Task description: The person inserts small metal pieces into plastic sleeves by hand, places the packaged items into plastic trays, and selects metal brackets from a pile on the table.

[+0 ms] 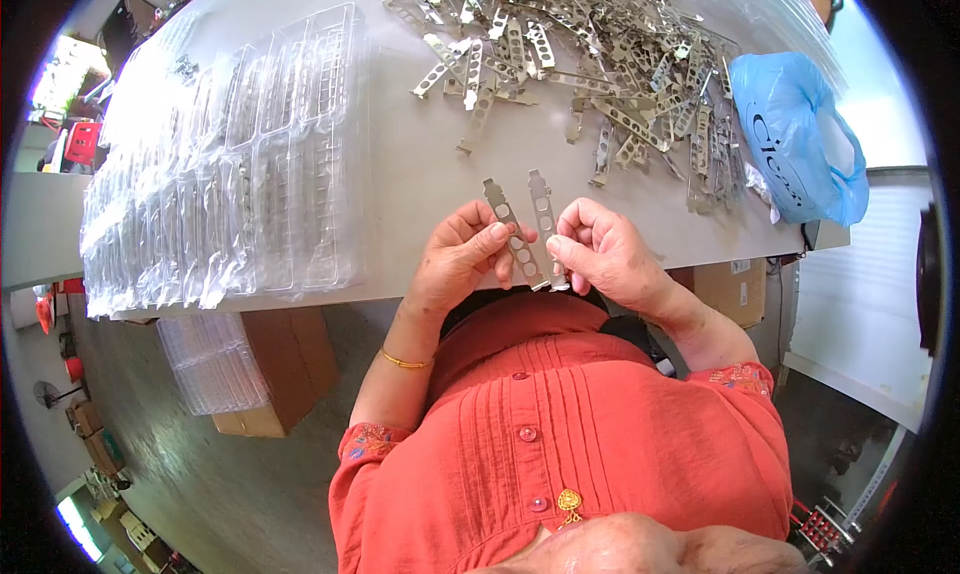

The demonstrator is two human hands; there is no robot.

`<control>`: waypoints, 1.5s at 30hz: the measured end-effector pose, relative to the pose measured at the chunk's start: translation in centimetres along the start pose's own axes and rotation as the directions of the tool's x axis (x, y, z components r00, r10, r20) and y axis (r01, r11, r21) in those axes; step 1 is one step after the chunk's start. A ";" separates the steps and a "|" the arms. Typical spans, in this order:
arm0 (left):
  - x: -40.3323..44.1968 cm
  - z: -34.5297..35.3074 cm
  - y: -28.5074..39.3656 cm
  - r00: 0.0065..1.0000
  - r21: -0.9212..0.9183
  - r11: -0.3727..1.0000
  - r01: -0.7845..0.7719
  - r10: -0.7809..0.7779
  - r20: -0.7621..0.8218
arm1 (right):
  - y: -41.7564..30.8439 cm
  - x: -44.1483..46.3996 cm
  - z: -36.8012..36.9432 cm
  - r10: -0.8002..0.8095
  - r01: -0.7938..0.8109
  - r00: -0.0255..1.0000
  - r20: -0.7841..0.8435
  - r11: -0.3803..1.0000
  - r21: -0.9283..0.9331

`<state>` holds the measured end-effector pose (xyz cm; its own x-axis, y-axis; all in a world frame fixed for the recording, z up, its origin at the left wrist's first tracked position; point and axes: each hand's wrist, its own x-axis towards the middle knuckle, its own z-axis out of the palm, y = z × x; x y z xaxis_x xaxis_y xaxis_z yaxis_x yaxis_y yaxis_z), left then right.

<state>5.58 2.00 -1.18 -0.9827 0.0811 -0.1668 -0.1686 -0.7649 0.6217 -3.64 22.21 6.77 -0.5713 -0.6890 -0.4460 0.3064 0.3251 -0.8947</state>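
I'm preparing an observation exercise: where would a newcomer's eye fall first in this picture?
Probably the heap of metal strips on the far side of the table, with a blue bag at its right. Nearer, the left hand and right hand each hold one holed strip, mid-picture.

2 perforated metal brackets [514, 236] [545, 215], side by side

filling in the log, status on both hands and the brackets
Left hand pinching one metal bracket; right hand pinching a second bracket. Loose bracket pile beyond, on table. Blue plastic bag beside pile, clear of both hands.
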 end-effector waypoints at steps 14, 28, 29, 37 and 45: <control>0.0 0.6 0.0 0.998 -0.015 0.999 -0.032 0.031 -0.058 | 0.7 -0.3 -0.8 -0.041 0.041 0.999 -0.006 0.997 0.061; -0.1 1.3 0.1 0.995 0.054 0.998 -0.032 0.037 -0.092 | 0.8 0.2 0.3 -0.023 0.016 0.999 0.045 0.988 0.154; -0.1 1.3 0.1 0.995 0.052 0.998 -0.033 0.038 -0.095 | 0.9 0.2 0.6 -0.036 0.023 0.997 0.071 0.985 0.169; -0.2 1.9 0.3 0.990 0.124 0.992 -0.020 0.037 -0.134 | 1.2 1.0 0.7 0.023 -0.024 1.000 0.015 0.999 0.040; -0.1 1.3 0.6 0.996 0.084 0.996 0.004 0.004 -0.092 | 0.9 1.3 0.7 0.036 -0.039 0.999 0.027 0.993 0.113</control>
<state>5.50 2.39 0.24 -0.9719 0.0189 -0.2344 -0.1786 -0.7078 0.6834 -3.53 21.13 5.38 -0.5389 -0.6943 -0.4770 0.4127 0.2760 -0.8680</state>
